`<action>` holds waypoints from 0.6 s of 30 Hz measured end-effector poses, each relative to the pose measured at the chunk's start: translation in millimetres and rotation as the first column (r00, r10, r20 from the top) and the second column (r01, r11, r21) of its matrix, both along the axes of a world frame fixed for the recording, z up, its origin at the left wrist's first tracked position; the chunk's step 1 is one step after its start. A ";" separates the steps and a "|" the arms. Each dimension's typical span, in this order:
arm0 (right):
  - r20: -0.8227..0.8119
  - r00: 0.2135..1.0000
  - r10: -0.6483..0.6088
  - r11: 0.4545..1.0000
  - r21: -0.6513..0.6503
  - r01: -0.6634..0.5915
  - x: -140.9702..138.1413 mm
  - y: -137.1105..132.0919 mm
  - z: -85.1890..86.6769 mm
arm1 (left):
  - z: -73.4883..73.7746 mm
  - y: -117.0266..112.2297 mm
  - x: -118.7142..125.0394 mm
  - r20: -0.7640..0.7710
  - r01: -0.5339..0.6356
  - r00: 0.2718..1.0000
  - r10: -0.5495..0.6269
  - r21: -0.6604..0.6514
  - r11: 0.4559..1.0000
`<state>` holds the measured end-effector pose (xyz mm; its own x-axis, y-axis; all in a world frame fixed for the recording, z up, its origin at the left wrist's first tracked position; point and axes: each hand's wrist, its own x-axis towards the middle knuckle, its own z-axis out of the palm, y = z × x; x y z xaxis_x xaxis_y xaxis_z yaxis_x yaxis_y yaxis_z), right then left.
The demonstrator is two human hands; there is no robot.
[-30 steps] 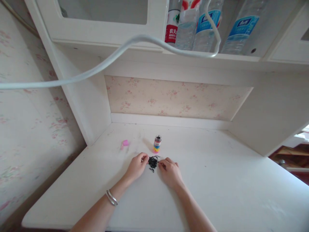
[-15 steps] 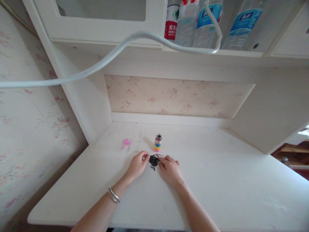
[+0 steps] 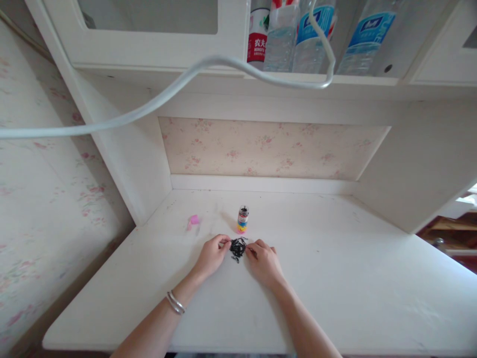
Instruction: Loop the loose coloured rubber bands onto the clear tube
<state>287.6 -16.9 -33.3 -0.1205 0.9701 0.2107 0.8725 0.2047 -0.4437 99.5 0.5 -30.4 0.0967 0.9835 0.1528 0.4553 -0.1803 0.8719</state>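
Note:
A small pile of thin black elastic bands (image 3: 237,246) lies on the white desk, with a few loose loops at its near edge. At the pile's left edge my left hand (image 3: 214,252) has thumb and forefinger pinched together; what is between them is too small to make out. My right hand (image 3: 264,259) is on the right side, its fingertips closed on a dark band at the pile's edge. Just behind the pile stands an open clear small bottle (image 3: 243,220) with a colourful label and some black bands inside.
A pink cap (image 3: 194,219) lies on the desk (image 3: 354,278) left of the bottle. A white cable (image 3: 167,94) crosses high in front of the cabinet. Several plastic bottles (image 3: 315,37) stand on the upper shelf. Side panels and a papered back wall enclose the desk.
My right fingertips have drawn slightly right, off the middle of the pile to its edge. The pile looks a little more spread. My left hand has barely moved, and the view has shifted slightly.

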 end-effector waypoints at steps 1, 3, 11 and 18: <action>0.000 1.000 -0.003 1.000 -0.002 0.003 -0.1 0.0 0.2 | 0.4 -0.2 -0.2 -0.003 0.011 1.000 -0.011 -0.002 1.000; -0.002 1.000 -0.003 1.000 -0.003 0.003 -0.1 -0.2 0.3 | 1.6 -0.8 -0.4 -0.010 0.028 1.000 -0.028 -0.001 1.000; 0.012 1.000 -0.005 1.000 -0.013 0.005 -0.3 -1.1 2.6 | 7.1 -0.2 0.6 -0.062 0.001 0.998 0.003 0.052 0.999; -0.023 1.000 -0.002 1.000 0.007 0.002 0.7 -1.3 2.2 | -0.7 1.7 0.1 -0.025 0.021 0.999 -0.021 0.012 1.000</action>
